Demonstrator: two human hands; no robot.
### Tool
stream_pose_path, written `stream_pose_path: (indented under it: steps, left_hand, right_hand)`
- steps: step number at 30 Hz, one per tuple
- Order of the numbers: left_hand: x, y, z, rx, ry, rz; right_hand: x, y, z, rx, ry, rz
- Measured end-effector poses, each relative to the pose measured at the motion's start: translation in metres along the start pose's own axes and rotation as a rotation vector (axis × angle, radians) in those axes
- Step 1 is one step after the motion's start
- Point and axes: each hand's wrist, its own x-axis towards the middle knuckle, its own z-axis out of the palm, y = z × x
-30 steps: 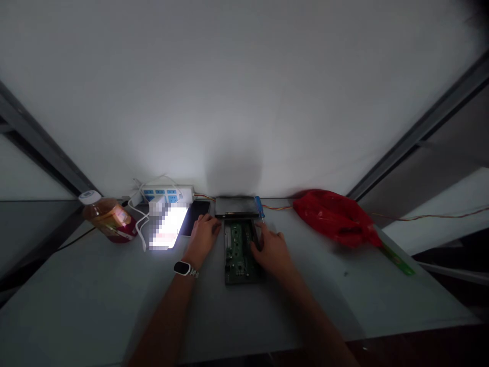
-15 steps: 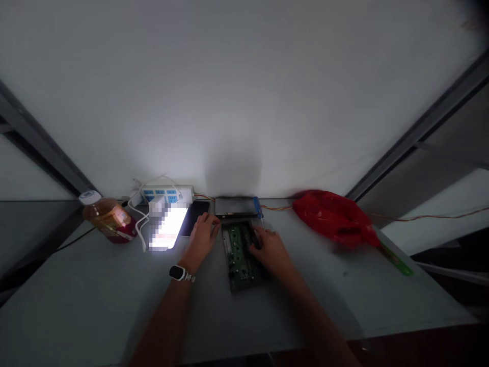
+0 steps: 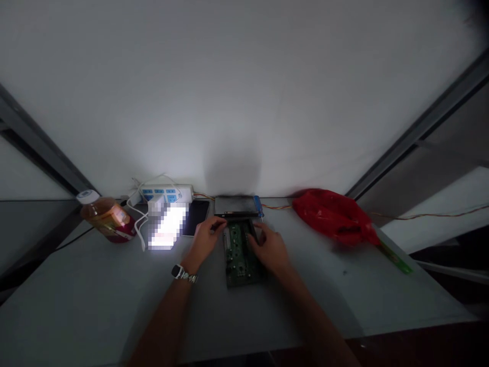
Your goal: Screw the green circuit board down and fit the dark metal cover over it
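Note:
A green circuit board point(image 3: 237, 247) sits in a shallow dark casing point(image 3: 239, 281) on the table in front of me. My left hand point(image 3: 205, 239), a watch on its wrist, has thumb and fingers closed at the casing's far left corner. At the right side, my right hand point(image 3: 273, 248) grips the casing, its thumb over the board and its fingers round the edge. Just beyond the casing lie a slim black bar point(image 3: 237, 214) and a blue-handled screwdriver point(image 3: 259, 206), whose shaft is partly hidden.
Left of the board are a dark phone point(image 3: 197, 216), a bright blurred screen point(image 3: 170, 227), a white power strip point(image 3: 186, 193) with cables, and a bottle point(image 3: 109, 219). A red plastic bag point(image 3: 330, 214) with a green strip point(image 3: 395, 257) lies right. The wall point(image 3: 244, 92) rises behind.
The casing with the board has shifted and turned slightly. My left hand has moved right to its far left corner, and my right hand has shifted slightly along its right side.

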Motion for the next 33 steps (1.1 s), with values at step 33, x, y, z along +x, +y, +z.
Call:
stream_pose_path:
  steps: [33]
  left_hand:
    - [-0.006, 0.012, 0.009, -0.138, -0.215, -0.134]
  right_hand:
    - [-0.007, -0.017, 0.01, 1.153, 0.063, 0.078]
